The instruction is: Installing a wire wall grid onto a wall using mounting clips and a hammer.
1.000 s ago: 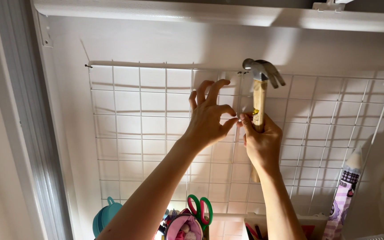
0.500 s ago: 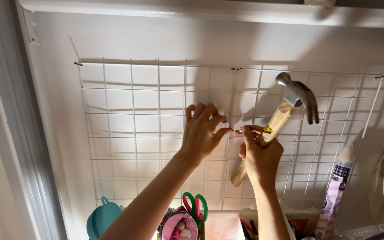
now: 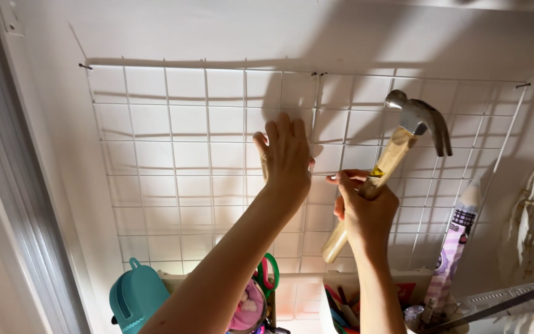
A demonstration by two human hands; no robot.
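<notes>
Nearest, below the wire grid (image 3: 174, 154), sit a teal pouch (image 3: 136, 298) and green-handled scissors (image 3: 269, 272). The right hand (image 3: 366, 213) is clenched around a wooden-handled hammer (image 3: 397, 148), its steel head tilted up right of the left hand (image 3: 287, 162). Those fingers (image 3: 279, 133) are spread flat on the grid (nothing visibly pinched). My worry: a loose swing could catch those fingers, so near the hammer.

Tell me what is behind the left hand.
Behind the left hand is the white wire grid on the pale wall. The hand lies against it and covers those squares, so anything pinned under the palm is hidden. The right hand holds a hammer.
</notes>
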